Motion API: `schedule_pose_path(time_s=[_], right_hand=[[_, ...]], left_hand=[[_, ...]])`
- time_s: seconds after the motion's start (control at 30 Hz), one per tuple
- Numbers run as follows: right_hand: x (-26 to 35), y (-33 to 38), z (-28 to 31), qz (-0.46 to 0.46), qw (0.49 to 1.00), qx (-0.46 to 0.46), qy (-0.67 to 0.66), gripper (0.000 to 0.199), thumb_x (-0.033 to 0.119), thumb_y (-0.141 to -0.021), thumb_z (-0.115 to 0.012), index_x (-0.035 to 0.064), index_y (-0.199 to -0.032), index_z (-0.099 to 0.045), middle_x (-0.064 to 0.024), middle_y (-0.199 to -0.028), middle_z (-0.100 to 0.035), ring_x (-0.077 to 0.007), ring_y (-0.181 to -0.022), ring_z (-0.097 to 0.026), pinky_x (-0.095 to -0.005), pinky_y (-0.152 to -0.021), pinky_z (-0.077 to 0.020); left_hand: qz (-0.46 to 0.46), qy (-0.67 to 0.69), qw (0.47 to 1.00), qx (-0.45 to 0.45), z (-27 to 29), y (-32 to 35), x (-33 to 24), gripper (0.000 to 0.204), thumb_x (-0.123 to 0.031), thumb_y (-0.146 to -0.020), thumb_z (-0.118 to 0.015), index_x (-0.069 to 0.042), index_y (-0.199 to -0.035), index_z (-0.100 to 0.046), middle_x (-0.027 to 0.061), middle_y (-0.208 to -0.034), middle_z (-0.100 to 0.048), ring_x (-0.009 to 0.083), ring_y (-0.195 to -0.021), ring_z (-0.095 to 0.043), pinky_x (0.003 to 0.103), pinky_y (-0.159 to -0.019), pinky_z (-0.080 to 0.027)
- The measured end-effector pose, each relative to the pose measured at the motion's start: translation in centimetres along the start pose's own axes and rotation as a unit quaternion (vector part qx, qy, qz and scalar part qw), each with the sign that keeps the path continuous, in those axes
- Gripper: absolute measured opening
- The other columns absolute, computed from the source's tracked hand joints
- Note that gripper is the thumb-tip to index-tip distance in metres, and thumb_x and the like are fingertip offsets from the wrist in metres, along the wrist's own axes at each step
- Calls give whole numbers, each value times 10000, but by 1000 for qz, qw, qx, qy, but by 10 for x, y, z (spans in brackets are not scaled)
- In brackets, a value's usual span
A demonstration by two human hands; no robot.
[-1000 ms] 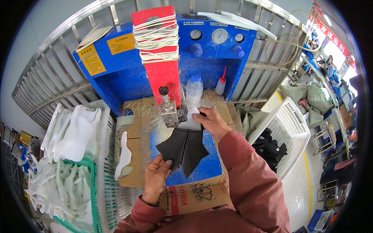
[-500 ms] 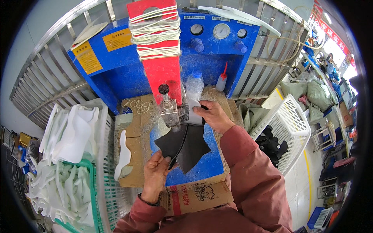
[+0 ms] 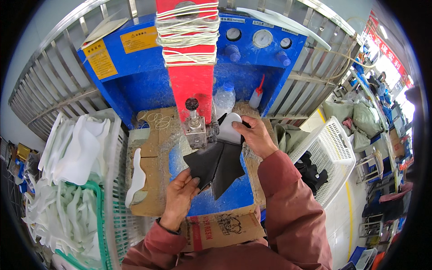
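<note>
A: Item one?
B: I log a black leather piece [image 3: 219, 164] on the blue press table [image 3: 229, 198], under the clear press foot [image 3: 196, 132].
A: Hands?
B: My left hand [image 3: 180, 198] pinches its lower edge; my right hand [image 3: 254, 135] clamps its white-lined top.

My blue machine bed [image 3: 225, 198] is carrying brown cardboard sheets [image 3: 155, 180], a white cut piece [image 3: 136, 177] lying on them, and the black leather piece [image 3: 218, 164] I'm handling.
</note>
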State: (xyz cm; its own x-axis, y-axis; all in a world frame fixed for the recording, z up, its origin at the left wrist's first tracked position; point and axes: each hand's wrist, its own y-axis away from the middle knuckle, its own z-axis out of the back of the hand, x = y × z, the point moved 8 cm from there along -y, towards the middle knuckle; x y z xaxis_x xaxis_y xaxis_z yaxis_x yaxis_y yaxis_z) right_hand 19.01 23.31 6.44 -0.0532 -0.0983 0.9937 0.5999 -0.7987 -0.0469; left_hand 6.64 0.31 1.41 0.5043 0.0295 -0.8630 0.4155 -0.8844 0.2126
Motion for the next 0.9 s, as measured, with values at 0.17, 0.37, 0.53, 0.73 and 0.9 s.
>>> schedule_pose_path(time_s=[0.17,0.37,0.53,0.73,0.9], right_hand=[[1,0,7,4,1000,-12,10,199,165,-929,-633,-22,-990,-665,49,-785,-565,-41,-706,-461,-246,-599,-390],[6,9,15,6,999,-36,40,200,175,-931,-632,-17,-974,-667,57,-781,-557,-35,-717,-456,-245,-608,-388],[6,11,14,26,996,-46,65,197,177,-933,-635,-12,-978,-667,59,-777,-554,-36,-716,-461,-239,-616,-393],[4,14,13,39,997,-45,54,191,174,-950,-628,-1,-1017,-664,69,-842,-579,-18,-764,-470,-212,-675,-399],[9,17,14,85,993,-63,53,175,173,-953,-620,13,-1012,-663,69,-774,-548,-29,-716,-454,-226,-624,-389]], left_hand=[[20,4,1000,-2,-6,-5,-2,281,71,-908,-533,-19,-1164,-605,-62,-752,-516,9,-577,-416,169,-492,-327],[21,-12,999,44,-8,-11,2,291,7,-942,-537,-42,-1225,-587,-68,-968,-625,-15,-695,-472,146,-599,-405],[35,-42,997,48,2,-14,9,310,-9,-950,-539,-57,-1253,-587,-73,-977,-635,-11,-739,-512,153,-642,-441],[34,-51,997,53,8,-17,7,295,-22,-958,-538,-60,-1245,-594,-67,-970,-638,-4,-757,-528,168,-656,-462],[26,-43,998,41,2,-18,-1,186,33,-945,-519,-46,-1082,-617,-72,-793,-522,5,-622,-425,175,-559,-399]])
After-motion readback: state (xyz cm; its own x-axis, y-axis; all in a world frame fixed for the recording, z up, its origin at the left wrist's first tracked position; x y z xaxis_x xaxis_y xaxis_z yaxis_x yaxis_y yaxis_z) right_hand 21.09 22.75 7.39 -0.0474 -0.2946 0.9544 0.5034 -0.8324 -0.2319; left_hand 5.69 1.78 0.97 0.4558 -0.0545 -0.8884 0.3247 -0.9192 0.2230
